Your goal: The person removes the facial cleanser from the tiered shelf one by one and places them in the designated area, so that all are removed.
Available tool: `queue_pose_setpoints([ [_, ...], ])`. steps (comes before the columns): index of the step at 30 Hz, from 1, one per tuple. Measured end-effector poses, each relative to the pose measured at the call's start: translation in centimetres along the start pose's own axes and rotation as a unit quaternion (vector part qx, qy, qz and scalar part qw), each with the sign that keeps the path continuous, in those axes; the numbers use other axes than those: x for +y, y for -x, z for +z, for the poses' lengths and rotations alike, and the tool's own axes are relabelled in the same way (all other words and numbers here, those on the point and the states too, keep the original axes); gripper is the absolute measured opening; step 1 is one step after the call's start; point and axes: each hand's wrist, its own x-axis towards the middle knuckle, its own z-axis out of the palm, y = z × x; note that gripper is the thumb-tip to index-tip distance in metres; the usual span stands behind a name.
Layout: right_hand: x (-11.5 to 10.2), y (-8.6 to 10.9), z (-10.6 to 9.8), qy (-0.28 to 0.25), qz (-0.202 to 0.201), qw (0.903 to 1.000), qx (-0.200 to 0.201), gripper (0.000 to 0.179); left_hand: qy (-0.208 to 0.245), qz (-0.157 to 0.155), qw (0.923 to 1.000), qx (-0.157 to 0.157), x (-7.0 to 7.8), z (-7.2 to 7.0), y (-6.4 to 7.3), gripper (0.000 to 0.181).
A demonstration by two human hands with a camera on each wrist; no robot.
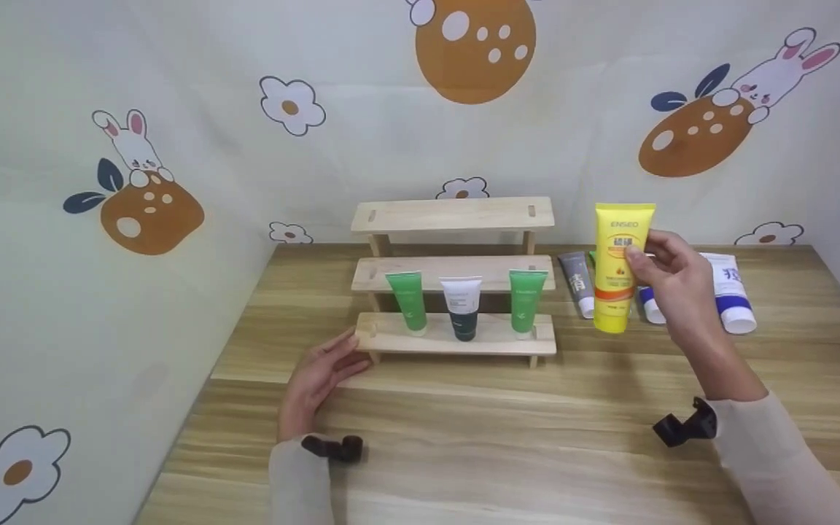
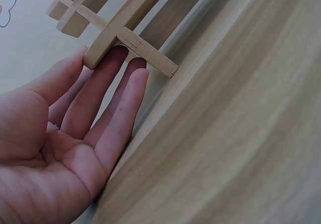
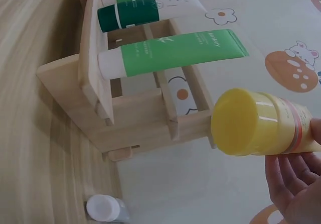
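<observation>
In the head view, my right hand (image 1: pixel 679 288) pinches a yellow squeeze tube (image 1: pixel 609 270) between thumb and fingers, its cap pointing down. The tube is held up to the right of a three-tier wooden display stand (image 1: pixel 453 216). My left hand (image 1: pixel 321 372) is at the left end of the bottom tier, thumb on the board's edge and fingers beneath, as the left wrist view shows. Standing on that tier, caps down, are a left green tube (image 1: pixel 408 300), a white and dark green tube (image 1: pixel 464 299) and a right green tube (image 1: pixel 527 295).
Right of the stand, a grey tube (image 1: pixel 577 281) and a white tube with a blue band (image 1: pixel 730 288) are on the wooden table (image 1: pixel 449 430). Others there are partly hidden behind the right hand and yellow tube. A patterned cloth (image 1: pixel 362 160) hangs behind the table.
</observation>
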Motion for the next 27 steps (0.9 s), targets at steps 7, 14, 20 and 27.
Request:
queue_pose_setpoints([
  [7, 2.1, 0.0, -0.1, -0.013, 0.041, 0.999, -0.011, 0.055, 0.005, -0.002, 1.0, 0.002, 0.2, 0.1, 0.0, 0.045],
  [14, 4.0, -0.1, 0.4, -0.043, 0.047, 0.997, -0.044, 0.063, 0.008, 0.005, 0.9999, -0.008, 0.1, -0.2, 0.0, 0.051],
  [20, 5.2, -0.2, 0.7, -0.037, 0.04, 0.9954, -0.079, 0.071, 0.007, 0.001, 0.9999, -0.011, 0.1, -0.2, 0.1, 0.049],
  [27, 6.4, -0.5, 0.3, -0.023, 0.029, 0.9933, -0.109, 0.073, 0.005, 0.005, 0.9999, -0.011, 0.0, -0.1, 0.0, 0.048],
])
